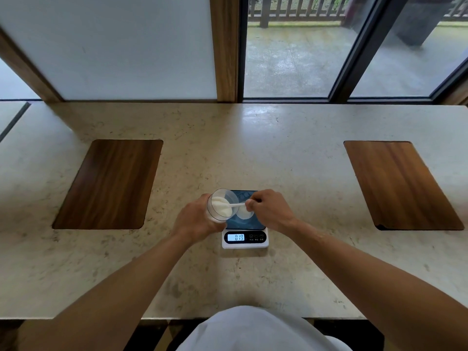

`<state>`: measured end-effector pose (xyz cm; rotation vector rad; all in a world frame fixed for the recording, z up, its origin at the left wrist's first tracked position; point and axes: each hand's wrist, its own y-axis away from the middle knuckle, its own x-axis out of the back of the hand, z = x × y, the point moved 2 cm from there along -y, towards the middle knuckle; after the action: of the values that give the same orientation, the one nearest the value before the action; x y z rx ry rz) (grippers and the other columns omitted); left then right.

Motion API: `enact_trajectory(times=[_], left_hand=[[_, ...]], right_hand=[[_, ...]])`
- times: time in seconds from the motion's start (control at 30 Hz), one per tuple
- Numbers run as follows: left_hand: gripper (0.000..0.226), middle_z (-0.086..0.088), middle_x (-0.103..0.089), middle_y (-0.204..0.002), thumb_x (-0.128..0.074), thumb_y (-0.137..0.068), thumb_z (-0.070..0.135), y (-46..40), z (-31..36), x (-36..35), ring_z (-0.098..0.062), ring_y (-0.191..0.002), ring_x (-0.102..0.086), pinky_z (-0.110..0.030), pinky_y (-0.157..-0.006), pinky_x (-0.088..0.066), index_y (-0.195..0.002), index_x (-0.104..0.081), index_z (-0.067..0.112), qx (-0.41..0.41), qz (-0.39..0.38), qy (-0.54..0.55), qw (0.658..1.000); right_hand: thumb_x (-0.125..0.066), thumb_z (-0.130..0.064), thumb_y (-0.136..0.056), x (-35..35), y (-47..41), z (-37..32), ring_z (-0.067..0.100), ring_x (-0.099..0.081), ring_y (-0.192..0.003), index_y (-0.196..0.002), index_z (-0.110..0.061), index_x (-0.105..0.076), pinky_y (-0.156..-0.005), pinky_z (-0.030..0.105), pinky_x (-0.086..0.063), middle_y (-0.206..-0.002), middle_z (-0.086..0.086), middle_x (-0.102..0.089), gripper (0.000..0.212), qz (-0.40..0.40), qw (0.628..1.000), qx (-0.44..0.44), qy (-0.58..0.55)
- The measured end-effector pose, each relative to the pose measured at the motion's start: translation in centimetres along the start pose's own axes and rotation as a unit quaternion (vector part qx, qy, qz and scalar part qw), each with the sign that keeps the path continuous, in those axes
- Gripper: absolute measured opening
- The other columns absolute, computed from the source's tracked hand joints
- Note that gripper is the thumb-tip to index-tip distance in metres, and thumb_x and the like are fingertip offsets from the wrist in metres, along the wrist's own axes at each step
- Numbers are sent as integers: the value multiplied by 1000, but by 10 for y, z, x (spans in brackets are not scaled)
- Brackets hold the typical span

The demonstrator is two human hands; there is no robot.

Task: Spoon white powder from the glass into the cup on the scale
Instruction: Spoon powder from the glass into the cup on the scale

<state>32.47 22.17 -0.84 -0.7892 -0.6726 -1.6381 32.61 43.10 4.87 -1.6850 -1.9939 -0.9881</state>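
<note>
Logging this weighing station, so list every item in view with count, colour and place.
clear glass of white powder: one, tilted over the scale's left edge, in the left hand
small white plastic spoon: one, bowl inside the glass
small translucent cup: one, on the scale
white digital scale: one, dark platform, lit display, centre
inset wooden panels: two, brown, left and right
beige stone counter: one
left hand: around the glass
right hand: fingers pinch the spoon handle

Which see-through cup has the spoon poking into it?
The glass that the left hand holds tilted. The spoon from the right hand reaches into its white powder. The other cup stands on the scale.
</note>
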Motion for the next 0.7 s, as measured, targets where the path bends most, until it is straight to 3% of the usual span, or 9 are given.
enact_trajectory(times=[0.23,0.47,0.7], left_hand=[[85,2,-68,-117,-86,-62,55,0,-1,3,-17,-93,-63,-33,-80,-58,-132,-52,24,32,9,11,999],[84,0,-67,-120,-87,-64,55,2,3,9,-18,-98,-63,-34,-84,-57,-133,-53,21,46,14,14,999],[78,2,-69,-115,-86,-62,55,4,4,11,-17,-93,-64,-30,-79,-56,-127,-57,23,85,12,26,996]], right_hand=[[-57,-25,-95,11,-1,-2,9,-50,-57,-84,-11,-74,-53,20,-35,-67,-5,-60,24,9,1000,-5,-8],[-56,-26,-97,17,2,-6,9,-53,-63,-95,-6,-74,-56,20,-37,-78,1,-64,27,20,1000,-1,-12],[-54,-27,-97,28,5,-8,9,-56,-68,-95,-8,-74,-55,21,-37,-82,0,-67,28,24,1000,3,-15]])
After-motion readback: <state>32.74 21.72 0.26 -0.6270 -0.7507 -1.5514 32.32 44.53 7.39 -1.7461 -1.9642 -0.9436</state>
